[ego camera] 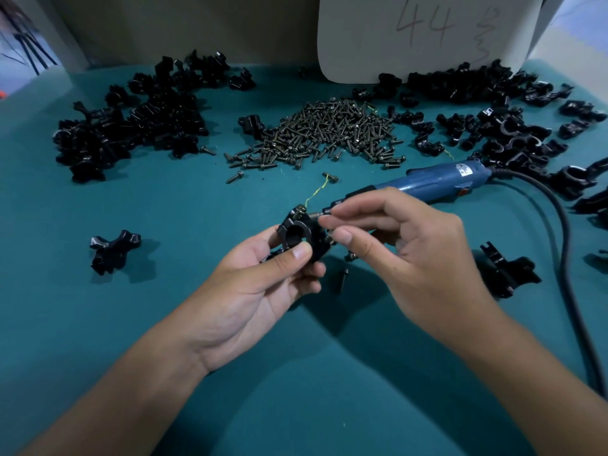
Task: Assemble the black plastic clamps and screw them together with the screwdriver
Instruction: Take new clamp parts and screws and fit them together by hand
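Note:
My left hand [263, 284] grips a black plastic clamp [301, 236] above the teal table, thumb across its front. The clamp's round bore faces me and a screw head shows at its top. My right hand [394, 245] pinches something small at the clamp's right side, right by the tip of the blue electric screwdriver [427, 182]. The screwdriver lies on the table behind my right hand, its bit pointing left at the clamp. A big heap of dark screws [329, 133] lies in the middle of the table.
Piles of black clamp parts lie at the back left [131, 116] and back right [493, 120]. One assembled clamp [113, 250] sits at the left, another [506, 274] at the right. Loose screws [343, 279] lie under my hands. The screwdriver's black cable [566, 264] runs down the right side.

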A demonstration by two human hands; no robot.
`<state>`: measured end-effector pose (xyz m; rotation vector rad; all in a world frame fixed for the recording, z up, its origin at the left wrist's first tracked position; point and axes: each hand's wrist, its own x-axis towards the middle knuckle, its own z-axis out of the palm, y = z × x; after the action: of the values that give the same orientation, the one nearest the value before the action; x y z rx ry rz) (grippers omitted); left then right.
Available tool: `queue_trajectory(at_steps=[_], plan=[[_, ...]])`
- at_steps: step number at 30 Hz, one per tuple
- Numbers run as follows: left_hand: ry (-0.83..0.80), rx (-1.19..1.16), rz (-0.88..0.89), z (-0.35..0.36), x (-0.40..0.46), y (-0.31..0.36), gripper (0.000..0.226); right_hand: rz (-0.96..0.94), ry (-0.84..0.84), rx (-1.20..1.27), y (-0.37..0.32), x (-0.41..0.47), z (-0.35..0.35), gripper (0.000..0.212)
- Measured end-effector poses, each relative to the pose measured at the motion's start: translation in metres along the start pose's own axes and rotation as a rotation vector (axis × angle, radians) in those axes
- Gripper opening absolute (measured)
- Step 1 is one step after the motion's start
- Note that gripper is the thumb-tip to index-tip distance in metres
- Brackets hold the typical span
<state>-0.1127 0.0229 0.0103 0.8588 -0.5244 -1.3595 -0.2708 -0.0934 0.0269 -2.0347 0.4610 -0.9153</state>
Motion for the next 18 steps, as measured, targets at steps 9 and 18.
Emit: queue_trajectory(at_steps=[9,18], plan=[[-0.004,-0.036,-0.054,0.003,0.0,0.0,0.051,0.111,-0.06,0.238,-0.001,0.005,-0.007,0.028],[-0.037,0.006,-0.052,0.0,0.0,0.0,0.047,0.147,-0.054,0.114,0.002,0.005,-0.001,0.033]])
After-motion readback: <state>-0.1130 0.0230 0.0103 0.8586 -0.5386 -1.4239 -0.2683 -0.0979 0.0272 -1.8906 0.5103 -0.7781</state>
